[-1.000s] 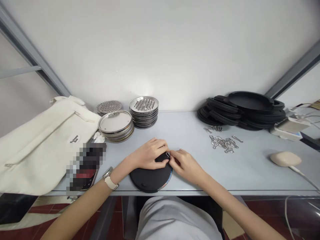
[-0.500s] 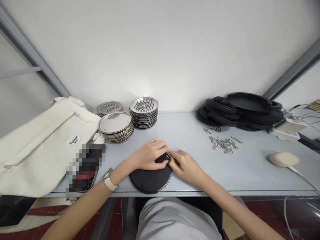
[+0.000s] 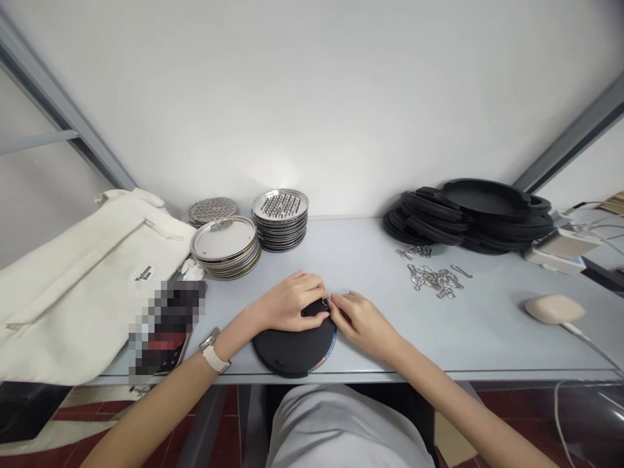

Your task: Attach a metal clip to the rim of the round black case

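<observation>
A black round disc [image 3: 287, 351] lies on the table at the front edge, with a thin shiny rim along its right side. My left hand [image 3: 292, 302] lies over its far part, thumb and fingers closed around a raised black piece. At that piece, a small metal wire clip [image 3: 324, 301] shows between the two hands. My right hand [image 3: 361, 322] is closed in a pinch at the clip, and its fingertips hide most of it. More metal wire clips [image 3: 436, 279] lie in a loose pile to the right.
Behind my left hand stand stacks of plain metal discs [image 3: 224, 237] and metal grater discs [image 3: 280, 208]. Black plastic rings [image 3: 487, 201] are piled at the back right. A cream bag [image 3: 97, 286] and a blurred phone [image 3: 168, 331] lie left; a corded beige device [image 3: 554, 309] lies right.
The fingertips of my right hand have shifted very slightly left, and less of the wire clip shows between the hands. The disc stays in place.
</observation>
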